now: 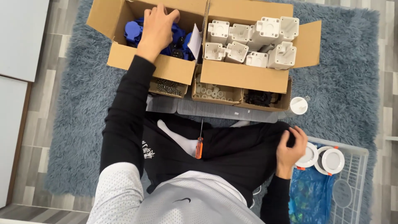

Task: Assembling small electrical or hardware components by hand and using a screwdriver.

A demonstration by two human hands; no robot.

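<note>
L hand (156, 25) is down in the left cardboard box (124, 58), fingers curled loosely over the blue plastic parts (133, 30) inside. It's touching the pile, but whether it's got one pinched I can't tell; the palm covers the contact. R hand (290, 150) rests on the black trouser knee, fingers bent and lightly pressed to the fabric, holding nothing, just beside the round white lamp discs (325, 159) in the white wire basket (356, 182).

To do this grab well, I'd say: single out one blue piece, take it by a solid edge w/ thumb opposite fingers, lift straight up so the box flap isn't snagged.

Orange-handled screwdriver (199, 146) lies on the lap, btw the legs. White plastic housings (253, 41) fill the right box.

Hard to read: the blue parts' shape is mostly hidden by hand and box wall. Small trays below hold screws (169, 87) and white bits, too small to tell apart. Basket cut off at frame edge.
</note>
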